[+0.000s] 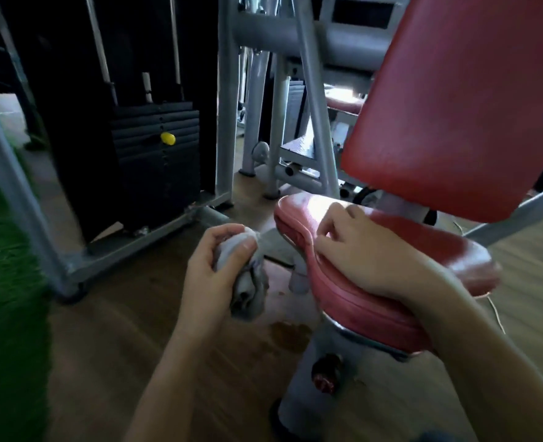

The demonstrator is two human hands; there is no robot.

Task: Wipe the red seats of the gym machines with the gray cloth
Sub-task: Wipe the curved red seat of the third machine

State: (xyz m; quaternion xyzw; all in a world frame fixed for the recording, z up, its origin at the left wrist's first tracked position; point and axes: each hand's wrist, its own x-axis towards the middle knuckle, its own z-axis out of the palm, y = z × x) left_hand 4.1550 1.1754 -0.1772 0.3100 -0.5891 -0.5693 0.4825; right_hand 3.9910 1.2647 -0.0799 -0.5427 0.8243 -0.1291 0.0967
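A red padded seat (449, 250) sits on a grey post at centre right, with a red backrest (461, 100) tilted above it. My left hand (212, 272) holds the bunched gray cloth (251, 282) in the air just left of the seat's edge, not touching the seat. My right hand (366, 250) rests on top of the seat near its left rim, fingers curled, with nothing in it that I can see.
A black weight stack (155, 161) with a yellow pin (167, 138) stands at the left inside a grey steel frame (225, 100). Green turf (5, 282) borders the wooden floor (142, 314) on the far left. A dark stain (289, 336) lies by the seat post.
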